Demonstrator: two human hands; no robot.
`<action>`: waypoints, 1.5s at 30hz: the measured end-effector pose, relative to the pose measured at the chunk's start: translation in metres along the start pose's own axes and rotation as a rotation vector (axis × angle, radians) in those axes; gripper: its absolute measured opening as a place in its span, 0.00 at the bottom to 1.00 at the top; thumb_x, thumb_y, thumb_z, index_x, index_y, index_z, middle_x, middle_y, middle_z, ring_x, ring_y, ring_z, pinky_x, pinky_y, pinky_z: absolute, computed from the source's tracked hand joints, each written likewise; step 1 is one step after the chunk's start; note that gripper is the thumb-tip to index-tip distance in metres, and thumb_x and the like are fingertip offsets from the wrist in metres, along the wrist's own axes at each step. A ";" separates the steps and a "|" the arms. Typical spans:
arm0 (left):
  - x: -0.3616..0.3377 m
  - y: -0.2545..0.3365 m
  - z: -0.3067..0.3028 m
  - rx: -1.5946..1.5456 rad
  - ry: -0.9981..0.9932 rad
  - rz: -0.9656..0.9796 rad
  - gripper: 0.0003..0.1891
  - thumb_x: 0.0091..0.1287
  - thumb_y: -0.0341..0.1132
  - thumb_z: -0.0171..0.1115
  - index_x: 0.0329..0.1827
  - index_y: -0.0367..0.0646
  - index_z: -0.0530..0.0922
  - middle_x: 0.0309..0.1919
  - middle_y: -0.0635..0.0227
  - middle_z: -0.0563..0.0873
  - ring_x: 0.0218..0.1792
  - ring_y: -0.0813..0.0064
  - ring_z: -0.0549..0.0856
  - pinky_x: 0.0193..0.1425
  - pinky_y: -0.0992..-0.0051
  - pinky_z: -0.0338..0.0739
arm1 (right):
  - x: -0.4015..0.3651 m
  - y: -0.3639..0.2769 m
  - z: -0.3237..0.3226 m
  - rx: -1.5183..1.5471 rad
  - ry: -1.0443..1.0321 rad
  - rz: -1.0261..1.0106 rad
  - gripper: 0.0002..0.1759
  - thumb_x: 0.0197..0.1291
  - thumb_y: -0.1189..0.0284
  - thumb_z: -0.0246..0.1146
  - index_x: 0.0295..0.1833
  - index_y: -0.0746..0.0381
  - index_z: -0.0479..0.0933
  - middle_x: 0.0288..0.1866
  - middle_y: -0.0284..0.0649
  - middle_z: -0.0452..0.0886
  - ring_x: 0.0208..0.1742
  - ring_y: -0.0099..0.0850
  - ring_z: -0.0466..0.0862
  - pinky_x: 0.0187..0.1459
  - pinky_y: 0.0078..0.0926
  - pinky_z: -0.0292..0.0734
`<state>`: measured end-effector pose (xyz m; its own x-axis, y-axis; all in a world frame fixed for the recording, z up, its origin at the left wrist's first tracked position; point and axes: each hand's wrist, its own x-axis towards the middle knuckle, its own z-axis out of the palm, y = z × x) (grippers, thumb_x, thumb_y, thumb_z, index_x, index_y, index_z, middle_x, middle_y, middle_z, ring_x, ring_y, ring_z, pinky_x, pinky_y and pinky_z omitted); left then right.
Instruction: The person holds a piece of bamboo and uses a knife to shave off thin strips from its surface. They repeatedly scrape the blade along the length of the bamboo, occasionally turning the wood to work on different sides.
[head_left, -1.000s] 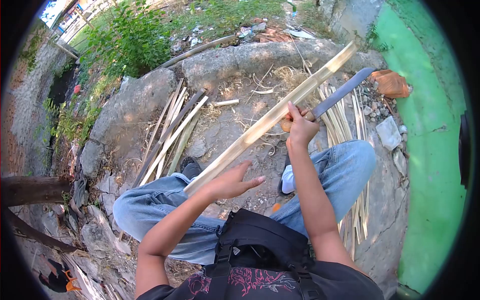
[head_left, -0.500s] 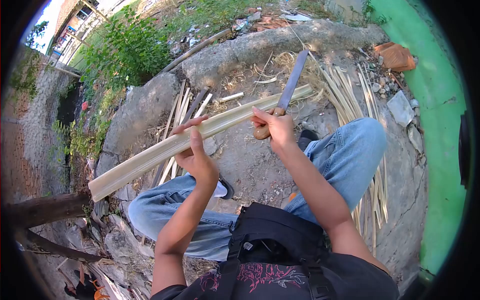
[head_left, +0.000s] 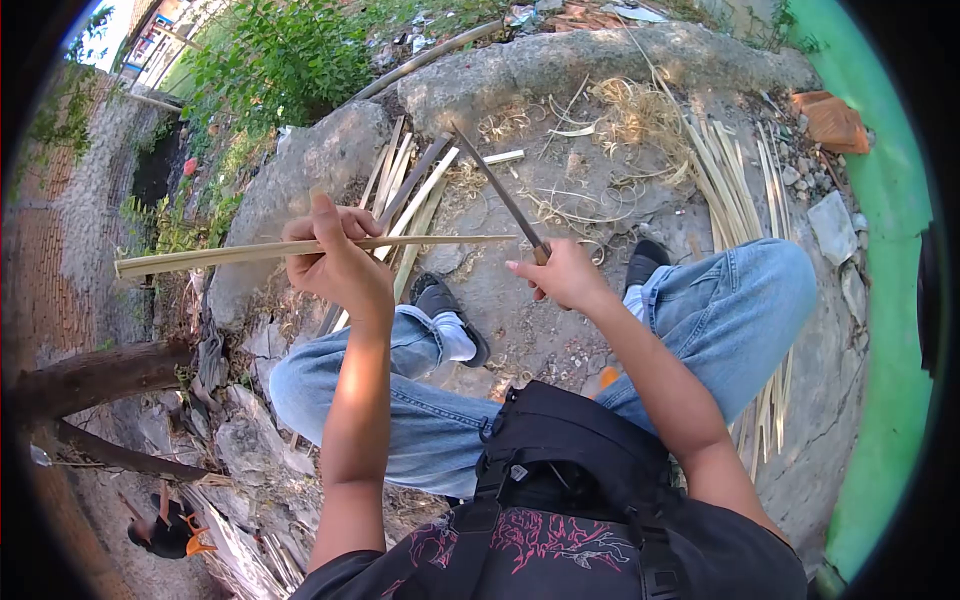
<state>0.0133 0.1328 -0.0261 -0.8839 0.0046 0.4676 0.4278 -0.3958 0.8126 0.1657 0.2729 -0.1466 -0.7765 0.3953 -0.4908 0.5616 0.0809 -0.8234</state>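
Note:
My left hand (head_left: 335, 255) grips a long pale bamboo strip (head_left: 215, 256), which now shows its narrow edge and reaches right toward the knife. In my right hand (head_left: 565, 273) is the wooden handle of a long knife, its dark blade (head_left: 495, 185) pointing up and to the left. The strip's thin right end lies close to the blade near the handle; whether they touch I cannot tell. Both hands are above the ground between my bent knees.
Split strips lie at the right (head_left: 730, 190) and behind my left hand (head_left: 425, 215). Curled shavings (head_left: 635, 125) are scattered ahead, before a rough stone edge (head_left: 560, 65). A black bag (head_left: 570, 440) rests on my lap. Another person (head_left: 165, 530) is at the lower left.
The bamboo strip has turned from its broad face to its edge and moved left. The knife has swung from pointing up-right to up-left, and my right hand has shifted slightly down.

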 end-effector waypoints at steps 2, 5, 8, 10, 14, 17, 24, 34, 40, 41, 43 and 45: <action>0.007 -0.012 -0.008 -0.010 -0.041 -0.002 0.14 0.67 0.32 0.60 0.25 0.42 0.66 0.14 0.68 0.72 0.16 0.77 0.74 0.23 0.77 0.71 | 0.005 0.015 0.005 -0.143 0.070 -0.073 0.23 0.55 0.56 0.69 0.24 0.64 0.73 0.17 0.39 0.77 0.18 0.26 0.78 0.22 0.27 0.72; 0.015 0.001 -0.007 0.015 0.016 0.009 0.12 0.67 0.34 0.60 0.28 0.41 0.69 0.21 0.67 0.75 0.25 0.75 0.78 0.34 0.72 0.76 | 0.007 0.020 0.006 -0.337 0.144 -0.123 0.27 0.55 0.52 0.67 0.20 0.64 0.72 0.15 0.41 0.76 0.18 0.30 0.77 0.24 0.33 0.72; 0.028 0.014 -0.008 0.047 0.109 0.087 0.26 0.66 0.60 0.53 0.25 0.44 0.69 0.21 0.67 0.74 0.25 0.72 0.75 0.29 0.74 0.70 | 0.003 0.015 0.003 -0.340 0.147 -0.074 0.30 0.55 0.48 0.65 0.18 0.65 0.72 0.14 0.43 0.75 0.19 0.35 0.77 0.26 0.36 0.71; 0.035 0.027 -0.018 -0.138 0.081 0.133 0.32 0.63 0.69 0.48 0.25 0.44 0.68 0.20 0.67 0.71 0.23 0.72 0.71 0.27 0.76 0.65 | -0.001 0.011 0.002 -0.287 0.135 -0.029 0.32 0.56 0.46 0.63 0.17 0.65 0.72 0.14 0.44 0.74 0.19 0.37 0.77 0.27 0.37 0.71; 0.052 0.052 -0.029 -0.027 0.221 -0.039 0.38 0.57 0.78 0.42 0.21 0.47 0.63 0.18 0.70 0.65 0.20 0.74 0.64 0.25 0.76 0.57 | -0.007 0.004 -0.001 -0.248 0.167 0.021 0.36 0.60 0.42 0.57 0.18 0.67 0.74 0.16 0.48 0.75 0.20 0.42 0.78 0.29 0.39 0.72; 0.059 0.050 -0.043 -0.028 0.246 -0.018 0.38 0.54 0.80 0.43 0.19 0.50 0.57 0.17 0.72 0.61 0.20 0.75 0.62 0.25 0.74 0.56 | -0.007 0.007 0.002 -0.265 0.203 0.034 0.40 0.62 0.40 0.50 0.20 0.69 0.75 0.17 0.53 0.76 0.24 0.48 0.79 0.32 0.43 0.73; 0.047 0.051 -0.031 0.106 0.111 0.007 0.37 0.54 0.79 0.45 0.16 0.51 0.56 0.18 0.69 0.67 0.22 0.73 0.70 0.28 0.77 0.64 | 0.000 0.027 0.010 -0.309 0.179 -0.027 0.43 0.65 0.40 0.45 0.22 0.72 0.75 0.20 0.59 0.76 0.29 0.57 0.79 0.37 0.47 0.73; 0.084 0.078 -0.087 -0.306 -0.379 -0.214 0.37 0.60 0.77 0.39 0.25 0.47 0.66 0.18 0.73 0.63 0.24 0.76 0.65 0.33 0.71 0.61 | 0.007 0.042 0.013 -0.228 0.056 0.089 0.41 0.67 0.41 0.45 0.23 0.71 0.75 0.18 0.53 0.75 0.25 0.46 0.78 0.33 0.41 0.71; 0.073 0.083 -0.081 -0.144 -0.392 -0.150 0.34 0.59 0.76 0.40 0.22 0.51 0.57 0.16 0.73 0.59 0.21 0.77 0.61 0.32 0.72 0.59 | -0.012 0.010 0.034 0.155 -0.053 -0.045 0.40 0.69 0.44 0.45 0.21 0.71 0.72 0.14 0.49 0.69 0.19 0.39 0.68 0.28 0.40 0.66; 0.071 0.083 -0.078 -0.106 -0.376 -0.142 0.34 0.59 0.75 0.40 0.21 0.51 0.57 0.15 0.73 0.59 0.21 0.76 0.60 0.32 0.72 0.59 | -0.019 -0.001 0.038 0.206 -0.063 -0.115 0.39 0.69 0.45 0.45 0.21 0.71 0.72 0.14 0.48 0.68 0.19 0.37 0.66 0.27 0.40 0.65; 0.064 0.083 -0.067 0.001 -0.275 -0.054 0.32 0.59 0.72 0.42 0.20 0.51 0.56 0.14 0.72 0.59 0.20 0.76 0.61 0.32 0.71 0.59 | -0.026 -0.007 0.043 0.205 -0.083 -0.206 0.39 0.70 0.46 0.45 0.21 0.71 0.72 0.13 0.47 0.66 0.18 0.34 0.64 0.26 0.39 0.64; 0.064 0.084 -0.070 -0.019 -0.286 -0.026 0.29 0.60 0.67 0.44 0.16 0.51 0.55 0.12 0.72 0.59 0.18 0.75 0.61 0.30 0.70 0.61 | -0.028 -0.006 0.044 0.098 -0.099 -0.251 0.39 0.70 0.46 0.45 0.21 0.71 0.72 0.13 0.48 0.67 0.17 0.35 0.65 0.26 0.40 0.64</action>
<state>-0.0207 0.0355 0.0474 -0.8041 0.2729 0.5282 0.3998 -0.4093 0.8201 0.1715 0.2211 -0.1399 -0.9146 0.2821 -0.2899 0.3221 0.0745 -0.9438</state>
